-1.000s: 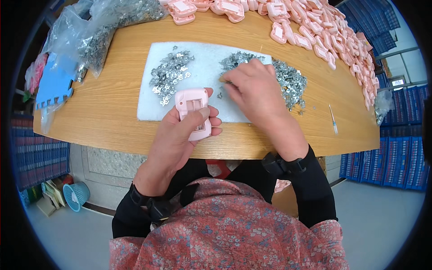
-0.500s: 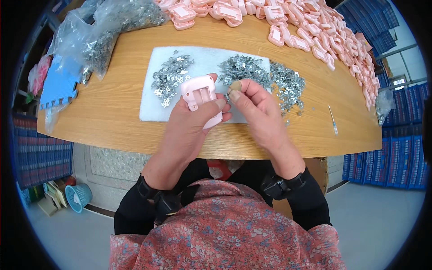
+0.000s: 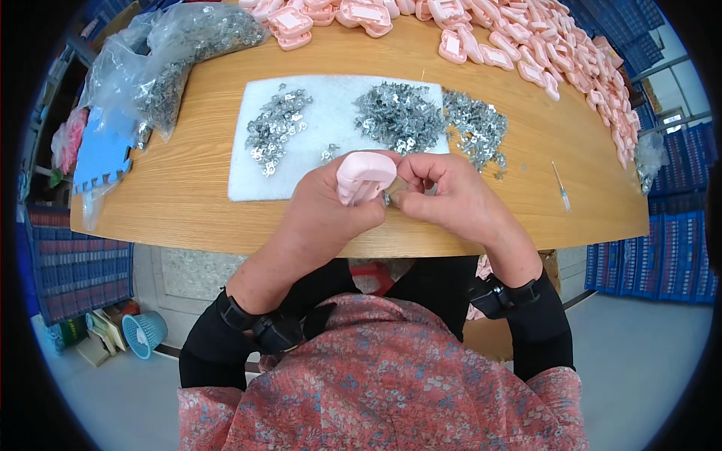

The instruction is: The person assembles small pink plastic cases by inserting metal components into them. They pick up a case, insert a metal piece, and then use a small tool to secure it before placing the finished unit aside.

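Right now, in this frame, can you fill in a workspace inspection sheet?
Surface: wooden table, white foam sheet on it.
Work pieces: pink housing, held; small metal pieces piled on and beside the sheet.
Clutter: pink housings heaped beyond, clear plastic bagging with metal pieces, blue foam mat, thin tool.
Hands: left hand grips the housing; right hand meets it, apparently pinching a metal piece.
Cables: nothing seen.
Surroundings: blue racks both sides, light-blue basket on the floor.

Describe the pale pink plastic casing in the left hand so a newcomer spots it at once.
On the curved light-brown wooden table lies a white rectangular foam-like sheet. By the middle of its near edge, the bare left hand grips the pale pink rounded plastic casing. Unlike the many pink plastic casings heaped along the table's far side, this one is held.
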Demonstrator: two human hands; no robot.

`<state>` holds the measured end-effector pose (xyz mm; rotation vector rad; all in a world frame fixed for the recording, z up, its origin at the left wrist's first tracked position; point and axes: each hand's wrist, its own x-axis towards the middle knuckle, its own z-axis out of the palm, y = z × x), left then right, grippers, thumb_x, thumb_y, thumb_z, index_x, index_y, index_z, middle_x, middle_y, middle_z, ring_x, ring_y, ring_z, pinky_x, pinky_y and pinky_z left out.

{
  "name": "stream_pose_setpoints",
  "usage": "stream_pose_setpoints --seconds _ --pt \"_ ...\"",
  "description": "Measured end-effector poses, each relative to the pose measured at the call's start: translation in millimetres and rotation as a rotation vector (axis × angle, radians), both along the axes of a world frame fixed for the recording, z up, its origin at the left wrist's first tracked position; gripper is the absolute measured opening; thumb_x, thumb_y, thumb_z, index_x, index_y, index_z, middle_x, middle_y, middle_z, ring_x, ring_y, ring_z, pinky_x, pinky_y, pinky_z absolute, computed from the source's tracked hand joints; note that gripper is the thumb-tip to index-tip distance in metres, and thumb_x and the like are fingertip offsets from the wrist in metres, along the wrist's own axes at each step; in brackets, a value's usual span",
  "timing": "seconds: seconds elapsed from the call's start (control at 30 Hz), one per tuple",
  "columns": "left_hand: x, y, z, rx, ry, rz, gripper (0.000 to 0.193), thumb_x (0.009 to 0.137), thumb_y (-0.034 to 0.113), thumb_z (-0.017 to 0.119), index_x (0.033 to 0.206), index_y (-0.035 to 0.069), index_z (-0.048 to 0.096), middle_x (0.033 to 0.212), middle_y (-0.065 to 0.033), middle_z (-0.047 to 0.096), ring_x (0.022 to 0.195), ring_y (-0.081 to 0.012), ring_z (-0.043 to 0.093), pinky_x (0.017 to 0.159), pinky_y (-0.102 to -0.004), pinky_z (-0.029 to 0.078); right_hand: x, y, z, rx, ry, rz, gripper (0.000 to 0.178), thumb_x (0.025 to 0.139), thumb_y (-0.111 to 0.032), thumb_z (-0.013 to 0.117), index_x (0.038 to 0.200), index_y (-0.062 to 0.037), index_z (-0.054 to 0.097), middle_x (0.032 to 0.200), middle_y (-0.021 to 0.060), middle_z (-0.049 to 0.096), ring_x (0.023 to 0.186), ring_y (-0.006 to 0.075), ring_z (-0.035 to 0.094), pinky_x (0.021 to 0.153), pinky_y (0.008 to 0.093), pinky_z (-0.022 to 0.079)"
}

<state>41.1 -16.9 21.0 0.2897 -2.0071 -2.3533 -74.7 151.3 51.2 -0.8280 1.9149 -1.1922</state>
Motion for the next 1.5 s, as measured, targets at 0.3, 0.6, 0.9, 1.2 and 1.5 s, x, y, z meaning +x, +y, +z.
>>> stream_pose_setpoints --seconds 0.3,0.6,0.9,1.2,1.5 --pt "1 -3 -4 0.776 -0.21 -0.104 0.051 0.104 0.034 0.034 0.148 0.009 0.039 0.102 -0.0096 0.066 0.086 -0.0228 0.069 0.081 -0.0448 0.06 17 0 -13 -0.297 0.153 -0.306 0.009 0.08 -0.007 0.069 0.088 -0.0042 0.065 0.075 -0.0028 0.057 0.071 0.0067 0.049 0.065 0.0249 0.041" --pt "5 9 -9 0.865 -0.24 -0.128 0.052 0.107 0.043 0.023 0.146 0.012 0.038 0.115 -0.0107 0.065 0.092 -0.0248 0.07 0.079 -0.0486 0.062 19 -12 -23 -0.288 0.734 -0.214 0.013 0.068 -0.01 0.071 0.078 -0.0083 0.064 0.075 0.003 0.061 0.075 0.0238 0.053 0.072 0.0372 0.042" --pt "3 14 -9 0.826 -0.272 -0.087 0.049 0.107 0.041 0.028 0.147 0.012 0.036 0.115 -0.01 0.062 0.09 -0.021 0.068 0.078 -0.0439 0.061 26 -12 -17 -0.138 1.035 -0.176 0.011 0.068 -0.011 0.073 0.076 -0.011 0.065 0.074 0.0009 0.061 0.08 0.0242 0.054 0.077 0.0385 0.038" --pt "3 13 -15 0.845 -0.259 -0.126 0.052 0.107 0.041 0.028 0.148 0.009 0.031 0.108 -0.0112 0.064 0.087 -0.0212 0.068 0.074 -0.0403 0.061 30 -5 -4 -0.068 1.049 -0.164 0.014 0.074 -0.011 0.073 0.087 -0.0112 0.067 0.081 0.0027 0.062 0.084 0.0251 0.057 0.079 0.0398 0.039" --pt "5 21 -13 0.608 -0.169 -0.117 0.059 0.107 0.046 0.027 0.153 0.009 0.022 0.096 -0.0107 0.062 0.079 -0.0184 0.065 0.071 -0.0352 0.06 26 4 -8 -0.111 0.355 -0.207 0.023 0.09 -0.011 0.067 0.111 -0.0015 0.065 0.086 0.0092 0.062 0.073 0.0153 0.064 0.063 0.0301 0.051"
